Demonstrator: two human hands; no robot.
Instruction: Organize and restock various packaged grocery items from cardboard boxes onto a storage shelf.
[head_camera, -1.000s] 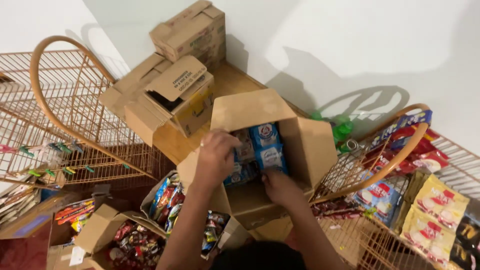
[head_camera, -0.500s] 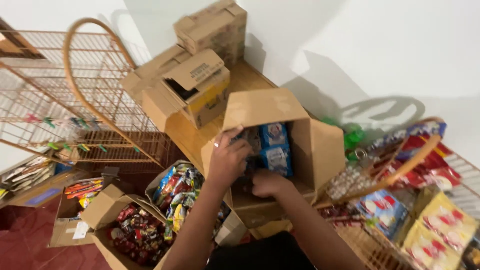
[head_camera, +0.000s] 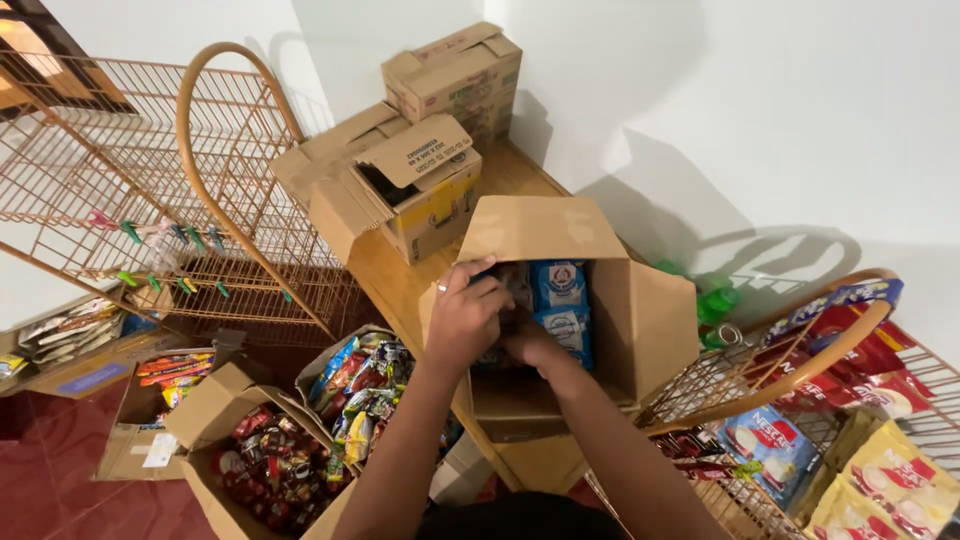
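Hands both inside open cardboard box (head_camera: 600, 300): left hand (head_camera: 470, 315) curled over dark packet, right hand (head_camera: 528, 345) buried beside blue-white pouches (head_camera: 560, 300), grip unclear; pouches look light, soft, crinkly, slippery, so pinch top seam.

We record the open cardboard box (head_camera: 640, 320) as plain brown; the packets (head_camera: 560, 300) inside it are blue with white panels. The wire racks (head_camera: 150, 180) are copper-orange, with green and pink clips (head_camera: 150, 280) on one. Bottles (head_camera: 712, 300) behind the box are green. Sachets (head_camera: 870, 350) at right are red; those below (head_camera: 890, 485) are yellow. The small box of wrapped sweets (head_camera: 270, 470) shows mostly dark red, though we cannot resolve its patterns. The floor (head_camera: 60, 480) is deep red, the wall (head_camera: 750, 120) white.
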